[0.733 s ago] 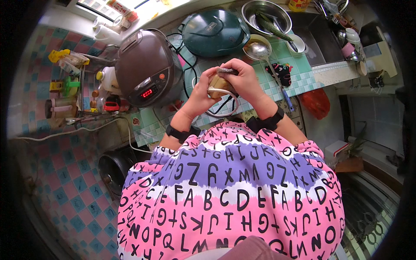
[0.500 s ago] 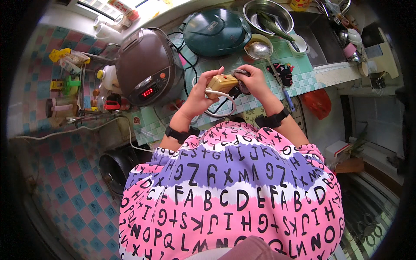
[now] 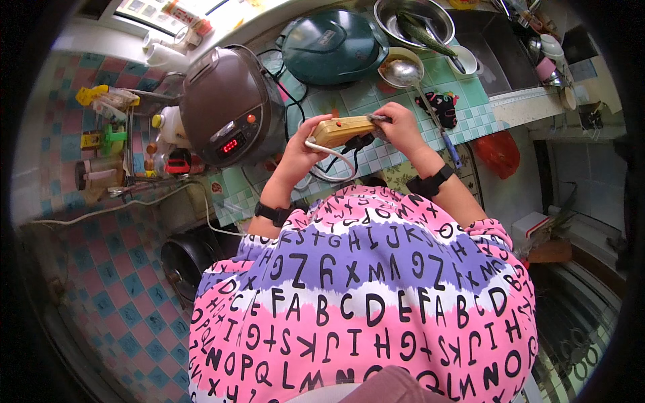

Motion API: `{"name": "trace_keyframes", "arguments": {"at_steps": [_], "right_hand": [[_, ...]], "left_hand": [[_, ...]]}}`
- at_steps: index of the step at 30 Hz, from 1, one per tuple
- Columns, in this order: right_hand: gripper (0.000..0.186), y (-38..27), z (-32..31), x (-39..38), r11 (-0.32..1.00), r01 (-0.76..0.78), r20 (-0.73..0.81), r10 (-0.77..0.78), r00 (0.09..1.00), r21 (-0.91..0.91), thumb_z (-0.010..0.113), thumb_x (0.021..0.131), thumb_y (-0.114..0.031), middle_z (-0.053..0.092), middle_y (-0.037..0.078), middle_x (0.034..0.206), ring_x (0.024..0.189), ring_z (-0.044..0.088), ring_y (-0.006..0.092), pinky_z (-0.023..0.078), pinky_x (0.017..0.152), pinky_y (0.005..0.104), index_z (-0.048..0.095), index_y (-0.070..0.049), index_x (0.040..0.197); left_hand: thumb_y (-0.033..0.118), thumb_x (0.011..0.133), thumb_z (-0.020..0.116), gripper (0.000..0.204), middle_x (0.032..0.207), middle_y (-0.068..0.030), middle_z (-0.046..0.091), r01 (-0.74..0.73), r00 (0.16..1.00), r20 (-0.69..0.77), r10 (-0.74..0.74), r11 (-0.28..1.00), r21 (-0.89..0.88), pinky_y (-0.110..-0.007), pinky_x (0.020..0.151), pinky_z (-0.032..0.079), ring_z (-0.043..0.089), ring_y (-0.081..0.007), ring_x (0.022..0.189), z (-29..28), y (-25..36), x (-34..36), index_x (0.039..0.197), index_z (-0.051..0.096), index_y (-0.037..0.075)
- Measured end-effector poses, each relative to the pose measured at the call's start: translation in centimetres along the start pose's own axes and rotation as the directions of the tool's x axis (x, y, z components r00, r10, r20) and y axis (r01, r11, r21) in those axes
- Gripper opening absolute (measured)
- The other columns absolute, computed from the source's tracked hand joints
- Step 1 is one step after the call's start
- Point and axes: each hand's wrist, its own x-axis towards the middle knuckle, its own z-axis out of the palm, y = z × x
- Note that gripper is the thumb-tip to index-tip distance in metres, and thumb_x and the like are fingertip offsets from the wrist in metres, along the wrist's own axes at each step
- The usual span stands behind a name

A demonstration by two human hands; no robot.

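A yellowed power strip (image 3: pixel 341 130) with a small red switch is lifted above the tiled counter, tilted on its edge. My left hand (image 3: pixel 304 149) is closed round its left end, where a white cord (image 3: pixel 341 156) loops out. Black plugs (image 3: pixel 360 142) hang at the strip's near side. At the strip's right end, my right hand (image 3: pixel 399 129) pinches a dark grey cloth (image 3: pixel 380 126) against it; most of the cloth is hidden by the fingers.
A brown rice cooker (image 3: pixel 232 107) with a lit display stands left, a dark green lidded appliance (image 3: pixel 330 47) behind. Right of these are a bowl with a ladle (image 3: pixel 403 72), a steel basin (image 3: pixel 383 19) holding a cucumber (image 3: pixel 426 41), a black patterned cloth (image 3: pixel 440 107) and a sink (image 3: pixel 500 60).
The power strip has turned to lie more level, showing its long side. My right hand has moved slightly right with the cloth, now at the strip's end; my left hand has shifted slightly left.
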Motion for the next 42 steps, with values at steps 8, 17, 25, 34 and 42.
{"name": "trace_keyframes", "arguments": {"at_steps": [8, 17, 25, 34, 42], "right_hand": [[0.035, -0.4, 2.9, -1.6, 0.873, 0.426, 0.017, -0.442, 0.897, 0.238, 0.064, 0.074, 0.01, 0.062, 0.011, 0.1, 0.098, 0.061, 0.0288, 0.05, 0.086, 0.0361, 0.073, -0.007, 0.103], [0.034, 0.9, 1.9, -1.9, 0.936, 0.344, 0.012, -0.344, 0.939, -0.078, 0.067, 0.078, -0.001, 0.062, 0.009, 0.1, 0.097, 0.059, 0.03, 0.049, 0.086, 0.0395, 0.074, -0.016, 0.108], [0.037, 7.3, -0.3, -2.4, 0.945, 0.17, -0.04, -0.188, 0.981, -0.28, 0.06, 0.083, 0.0, 0.06, 0.013, 0.1, 0.094, 0.061, 0.0322, 0.051, 0.081, 0.0417, 0.071, -0.017, 0.115], [0.048, 5.2, 2.7, -4.5, 0.968, 0.249, 0.094, -0.25, 0.964, 0.02, 0.053, 0.085, 0.004, 0.061, 0.017, 0.103, 0.094, 0.062, 0.0363, 0.05, 0.087, 0.0405, 0.066, -0.018, 0.126], [0.042, 9.1, -0.3, -3.4, 0.93, -0.147, 0.065, 0.178, 0.982, -0.337, 0.049, 0.089, -0.008, 0.064, 0.016, 0.104, 0.097, 0.062, 0.0377, 0.05, 0.082, 0.0453, 0.065, -0.021, 0.126]], "left_hand": [[-0.014, 0.072, 0.069, 0.073, 0.137, -0.0068, 0.051, -0.009, 1.0, 0.015, 0.009, 1.0, -0.009, -0.031, 0.104, 0.043, 0.05, -0.0185, 0.126, -0.2, -0.1, -0.4, 0.138, 0.047, 0.012], [-0.001, 0.079, 0.077, 0.062, 0.137, -0.0083, 0.054, -0.035, 0.995, -0.094, 0.037, 0.999, 0.021, -0.032, 0.104, 0.045, 0.053, -0.0186, 0.124, 1.9, -1.6, -0.5, 0.133, 0.049, 0.007], [-0.007, 0.076, 0.075, 0.065, 0.126, -0.0073, 0.061, -0.041, 0.995, -0.07, 0.069, 0.942, 0.334, -0.028, 0.098, 0.046, 0.057, -0.014, 0.116, 1.0, -1.6, -0.4, 0.135, 0.052, 0.006], [-0.004, 0.075, 0.075, 0.065, 0.109, -0.0122, 0.068, -0.105, 0.99, -0.045, 0.136, 0.901, 0.421, -0.03, 0.087, 0.051, 0.065, -0.0176, 0.099, 1.1, -1.7, -0.2, 0.135, 0.054, 0.008], [-0.003, 0.079, 0.077, 0.072, 0.116, -0.0104, 0.066, -0.16, 0.982, -0.026, 0.19, 0.887, 0.434, -0.027, 0.091, 0.05, 0.062, -0.0137, 0.106, 1.5, -2.1, -0.5, 0.144, 0.047, 0.008]]}}
